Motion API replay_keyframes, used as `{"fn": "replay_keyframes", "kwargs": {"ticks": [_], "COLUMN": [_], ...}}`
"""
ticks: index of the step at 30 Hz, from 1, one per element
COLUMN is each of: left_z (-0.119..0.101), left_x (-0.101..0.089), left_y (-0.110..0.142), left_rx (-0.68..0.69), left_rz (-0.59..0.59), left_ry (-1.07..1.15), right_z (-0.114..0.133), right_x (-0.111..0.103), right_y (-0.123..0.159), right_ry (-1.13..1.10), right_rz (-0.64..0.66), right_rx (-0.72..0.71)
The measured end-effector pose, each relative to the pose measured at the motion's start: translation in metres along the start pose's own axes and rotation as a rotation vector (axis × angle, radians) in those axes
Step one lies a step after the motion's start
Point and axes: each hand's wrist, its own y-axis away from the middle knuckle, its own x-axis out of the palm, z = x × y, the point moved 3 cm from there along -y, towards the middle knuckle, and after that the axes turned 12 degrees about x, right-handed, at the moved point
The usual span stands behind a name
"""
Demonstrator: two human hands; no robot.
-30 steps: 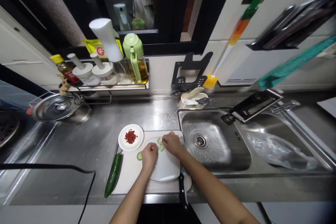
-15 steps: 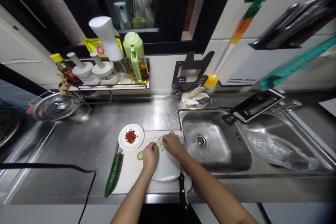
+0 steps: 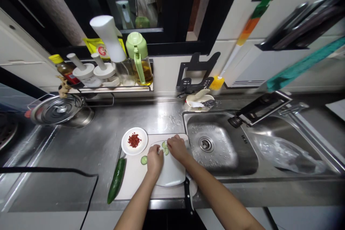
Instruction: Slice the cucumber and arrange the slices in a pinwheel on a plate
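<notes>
My left hand (image 3: 154,160) and my right hand (image 3: 176,147) are curled over a white plate (image 3: 169,174) that lies on a white cutting board (image 3: 132,183). Between their fingertips sit a few thin cucumber slices (image 3: 165,147); both hands appear to pinch or touch them. One more cucumber slice (image 3: 143,160) lies on the board just left of my left hand. A cucumber (image 3: 116,180) rests at the board's left edge. A small white dish of chopped red chilli (image 3: 134,140) stands behind it.
A black-handled knife (image 3: 188,196) lies at the board's front right corner. The steel sink (image 3: 219,147) is to the right, with a plastic bag (image 3: 288,154) in the far basin. A pot lid (image 3: 58,109), a rack of condiment bottles (image 3: 113,68) and a black cable (image 3: 54,172) are to the left.
Almost nothing has moved. My left hand has shifted slightly toward the slices on the plate; my right hand stays over them.
</notes>
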Motion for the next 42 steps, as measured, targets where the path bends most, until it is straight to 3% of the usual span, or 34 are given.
{"fn": "replay_keyframes", "kwargs": {"ticks": [15,21,24,27,34,42], "left_z": [-0.001,0.022,0.044,0.063,0.068,0.069], "left_x": [-0.004,-0.05,-0.073,-0.083,-0.073,-0.061], "left_y": [0.0,0.009,0.02,0.033,0.046,0.042], "left_rx": [0.067,0.045,0.009,-0.051,-0.029,0.042], "left_rz": [0.088,-0.048,-0.075,-0.045,0.014,0.052], "left_ry": [-0.029,0.034,-0.018,-0.047,-0.087,-0.105], "right_z": [0.0,-0.009,-0.013,-0.013,-0.001,0.009], "right_x": [-0.001,-0.007,-0.002,0.01,0.033,0.036], "right_y": [0.004,0.028,0.049,0.07,0.102,0.115], "right_ry": [-0.033,-0.092,-0.116,-0.181,-0.204,-0.166], "right_rz": [-0.025,-0.075,-0.081,-0.081,-0.053,-0.033], "right_rx": [0.018,0.093,0.115,0.131,0.149,0.163]}}
